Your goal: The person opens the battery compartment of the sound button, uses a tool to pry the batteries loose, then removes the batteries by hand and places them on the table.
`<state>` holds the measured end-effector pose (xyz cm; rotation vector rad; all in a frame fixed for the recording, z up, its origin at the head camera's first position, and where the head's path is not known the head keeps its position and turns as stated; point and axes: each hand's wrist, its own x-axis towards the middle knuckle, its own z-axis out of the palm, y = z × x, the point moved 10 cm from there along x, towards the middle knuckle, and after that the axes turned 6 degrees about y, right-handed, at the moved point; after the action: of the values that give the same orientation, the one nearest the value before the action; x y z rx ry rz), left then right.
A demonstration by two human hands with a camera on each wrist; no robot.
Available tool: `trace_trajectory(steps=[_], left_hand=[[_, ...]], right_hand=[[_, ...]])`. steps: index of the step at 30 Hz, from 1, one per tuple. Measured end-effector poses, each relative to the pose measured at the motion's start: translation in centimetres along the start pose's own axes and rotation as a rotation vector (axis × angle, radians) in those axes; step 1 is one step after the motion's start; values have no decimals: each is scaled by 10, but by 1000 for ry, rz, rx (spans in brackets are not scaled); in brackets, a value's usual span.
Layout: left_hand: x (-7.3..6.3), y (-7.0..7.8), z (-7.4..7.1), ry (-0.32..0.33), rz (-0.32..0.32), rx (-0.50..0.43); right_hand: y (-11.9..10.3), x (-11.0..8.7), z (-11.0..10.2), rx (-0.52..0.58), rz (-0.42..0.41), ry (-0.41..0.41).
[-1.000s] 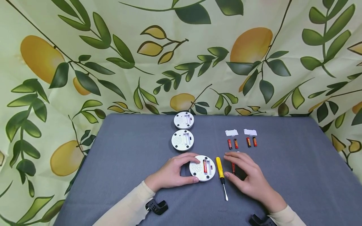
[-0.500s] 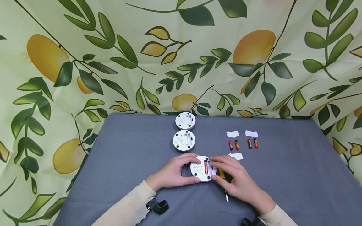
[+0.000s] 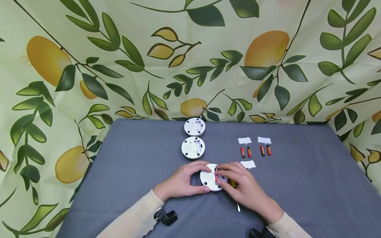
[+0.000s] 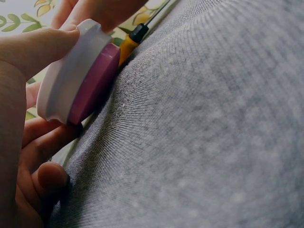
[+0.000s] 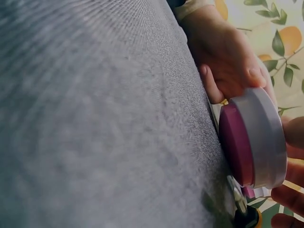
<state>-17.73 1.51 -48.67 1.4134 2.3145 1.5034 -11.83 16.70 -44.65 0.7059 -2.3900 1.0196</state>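
My left hand grips the rim of a round white device with a speaker grille and an uncovered battery compartment. The device is tilted up at its edge in the left wrist view, its purple side facing the cloth. A red battery lies in one slot of the compartment. With thumb and fingers, my right hand pinches that battery, partly hiding it and the slot beside it. Under the right hand lies a yellow-handled screwdriver, mostly covered; its black collar shows in the left wrist view.
Two similar white devices, one nearer and one farther, stand behind the left hand. At the right are white battery covers and several red batteries. Another cover lies just beyond the right hand. Grey cloth covers the table.
My right hand has moved left from beside the screwdriver to the device, and its fingers have closed in on the battery in the slot. The left hand keeps its hold.
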Motion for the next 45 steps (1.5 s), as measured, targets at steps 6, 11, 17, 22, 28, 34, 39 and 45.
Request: trace_trajectory(steps=[6,11,17,22,28,34,39,45], left_hand=[[0,0,1,-3,-5,3],[0,0,2,-13,-31,-13],[0,2,0,1,10,1],[0,3,1,8,31,7],[0,3,1,3,31,6],[-1,1,0,3,8,-2],[-1,1,1,-2,-4,-5],[-1,-2,2,-16,-39,-17]], right_hand=[[-1,3,0,-24,-17,16],[-4,5,-1,-44,-56,49],[-4,7,0,-63,-40,21],[-7,8,0,-90,-61,22],[-9,7,0,-117,-83,22],[-10,8,-1,-120,-91,32],[-8,8,-4,-152,-56,33],[-7,9,-4,-197,-20,14]])
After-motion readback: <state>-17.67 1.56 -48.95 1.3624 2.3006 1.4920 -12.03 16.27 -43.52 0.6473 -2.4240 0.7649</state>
